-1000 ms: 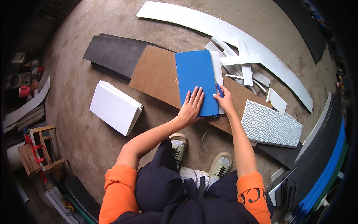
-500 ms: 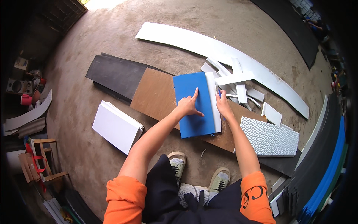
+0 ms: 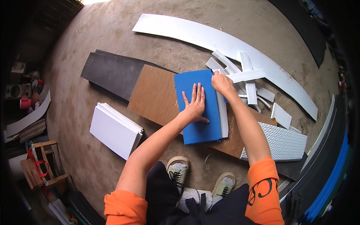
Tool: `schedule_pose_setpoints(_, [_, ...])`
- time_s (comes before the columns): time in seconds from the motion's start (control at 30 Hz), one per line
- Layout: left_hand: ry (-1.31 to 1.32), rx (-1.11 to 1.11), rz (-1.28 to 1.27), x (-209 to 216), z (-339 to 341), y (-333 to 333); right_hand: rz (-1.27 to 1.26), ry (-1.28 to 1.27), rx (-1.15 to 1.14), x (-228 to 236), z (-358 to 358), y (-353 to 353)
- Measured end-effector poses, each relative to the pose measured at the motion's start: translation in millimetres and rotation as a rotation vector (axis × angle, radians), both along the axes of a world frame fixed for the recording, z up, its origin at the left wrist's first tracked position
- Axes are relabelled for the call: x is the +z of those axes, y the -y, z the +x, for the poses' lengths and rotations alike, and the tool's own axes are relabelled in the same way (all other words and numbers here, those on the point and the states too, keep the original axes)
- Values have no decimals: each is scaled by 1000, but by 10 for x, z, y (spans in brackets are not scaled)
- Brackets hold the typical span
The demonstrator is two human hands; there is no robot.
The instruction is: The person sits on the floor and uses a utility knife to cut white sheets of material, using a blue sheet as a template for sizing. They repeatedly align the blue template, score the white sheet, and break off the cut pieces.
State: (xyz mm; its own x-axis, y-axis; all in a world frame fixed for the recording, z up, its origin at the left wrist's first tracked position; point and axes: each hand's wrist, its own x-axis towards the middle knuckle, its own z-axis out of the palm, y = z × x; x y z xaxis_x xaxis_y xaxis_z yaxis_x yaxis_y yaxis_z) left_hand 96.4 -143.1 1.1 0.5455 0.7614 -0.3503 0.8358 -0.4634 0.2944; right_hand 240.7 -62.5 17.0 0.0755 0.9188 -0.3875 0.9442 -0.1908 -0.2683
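Observation:
A blue rectangular foam sheet lies over a white sheet, whose right margin shows beyond the blue edge. Both rest on a brown board. My left hand is spread flat on the blue sheet, fingers apart, pressing on it. At the sheet's far right corner, my right hand is closed around a slim blue tool. Only its end shows below the hand, and its tip is hidden, so I cannot tell its kind.
White offcut strips lie in a heap right of the board, before a long curved white sheet. A stack of white sheets sits at left. Textured white pieces lie at right; a dark slab extends under the board's far left.
My right hand has moved up to the sheet's far corner with the blue tool. My left hand has gone from pointing to lying with fingers spread on the blue sheet.

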Motion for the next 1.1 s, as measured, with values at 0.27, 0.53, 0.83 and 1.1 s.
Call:
schedule_pose_setpoints(0.27, [123,39,-69,28,-38,23,-337,13,-78,236,-57,-128])
schedule_pose_setpoints(0.53, [86,90,-83,54,-46,37,-294,-50,-82,316,58,2027])
schedule_pose_setpoints(0.83, [78,71,-66,14,-7,18,-214,19,-44,429,182,2675])
schedule_pose_setpoints(1.1, [120,86,-34,4,-33,49,167,107,-30,415,184,625])
